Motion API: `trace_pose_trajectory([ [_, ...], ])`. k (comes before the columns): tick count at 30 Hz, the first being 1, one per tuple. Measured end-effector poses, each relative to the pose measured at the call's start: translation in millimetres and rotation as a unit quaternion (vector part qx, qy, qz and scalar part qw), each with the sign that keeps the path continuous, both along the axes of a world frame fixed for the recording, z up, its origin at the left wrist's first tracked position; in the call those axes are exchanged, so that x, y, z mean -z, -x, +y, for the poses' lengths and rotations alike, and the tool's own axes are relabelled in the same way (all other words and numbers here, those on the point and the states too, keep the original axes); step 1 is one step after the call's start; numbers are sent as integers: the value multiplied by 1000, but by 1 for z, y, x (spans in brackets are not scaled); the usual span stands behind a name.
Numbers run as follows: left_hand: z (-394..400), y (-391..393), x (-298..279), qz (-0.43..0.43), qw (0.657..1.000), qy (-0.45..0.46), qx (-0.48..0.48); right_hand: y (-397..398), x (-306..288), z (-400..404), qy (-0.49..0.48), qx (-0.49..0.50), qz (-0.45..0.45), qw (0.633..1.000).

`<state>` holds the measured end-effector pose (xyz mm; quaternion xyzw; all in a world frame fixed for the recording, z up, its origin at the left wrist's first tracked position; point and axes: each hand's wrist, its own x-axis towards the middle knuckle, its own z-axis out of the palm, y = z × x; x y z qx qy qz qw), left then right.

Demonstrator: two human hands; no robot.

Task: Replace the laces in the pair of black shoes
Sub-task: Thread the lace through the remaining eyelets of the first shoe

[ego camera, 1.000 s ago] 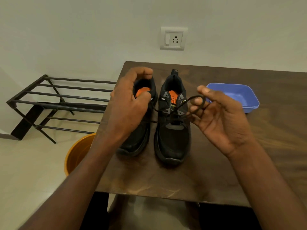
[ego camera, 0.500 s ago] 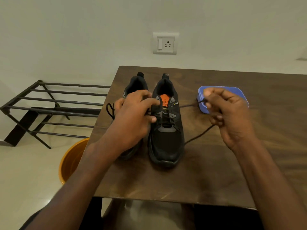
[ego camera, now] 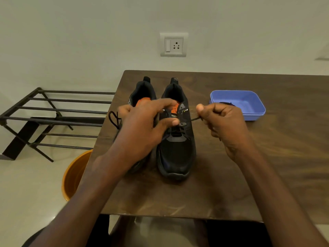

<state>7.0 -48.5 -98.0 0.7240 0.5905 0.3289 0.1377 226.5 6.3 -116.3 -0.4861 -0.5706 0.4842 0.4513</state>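
Nearest the camera, two bare forearms reach over the front edge of the dark brown wooden table (ego camera: 222,193). The left hand (ego camera: 140,132) lies over the two black mesh sports shoes with orange insoles (ego camera: 176,148), which stand side by side with toes toward the person; its fingers (ego camera: 167,122) are curled at the eyelets of the right-hand shoe, though whether they pinch anything cannot be told. The right hand (ego camera: 226,125), just right of that shoe, pinches the thin black lace (ego camera: 195,119) between thumb and curled fingers, and the lace runs taut to the eyelets. Another loop of black lace shows left of the left hand. Farther right sits a shallow blue plastic tray (ego camera: 249,111) holding something dark. On the floor to the left stand an orange round bucket (ego camera: 73,175) and a black metal bar rack (ego camera: 58,111). A white wall socket (ego camera: 173,44) is mounted behind.
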Motion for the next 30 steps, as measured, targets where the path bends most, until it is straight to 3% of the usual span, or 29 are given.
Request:
trace_pose_trajectory([
  [2, 2, -16, 2, -62, 997, 21, 47, 13, -2, -5, -12, -73, 11, 997],
  [4, 3, -23, 6, -69, 996, 30, 47, 22, -2, -6, -22, -99, 21, 995],
  [10, 4, 0, 12, -59, 997, 15, -41, 7, 10, 5, 12, 38, 54, 998],
  [17, 8, -22, 15, -160, 987, 13, -15, 31, 8, -3, -51, -15, 32, 998],
  [20, 9, -22, 20, -201, 977, 35, -59, 41, 20, 4, -82, 78, -60, 992],
  [22, 13, -19, 24, -162, 983, -1, -87, 47, 31, 11, -112, 130, -201, 964],
  [24, 15, -17, 26, -122, 987, -26, -99, 52, 39, 15, -95, 130, -275, 948],
  [27, 18, -18, 27, -98, 990, -30, -100, 56, 45, 16, -86, 140, -291, 943],
  [30, 21, -21, 31, -66, 993, -42, -86, 49, 40, 18, -72, 150, -247, 955],
])
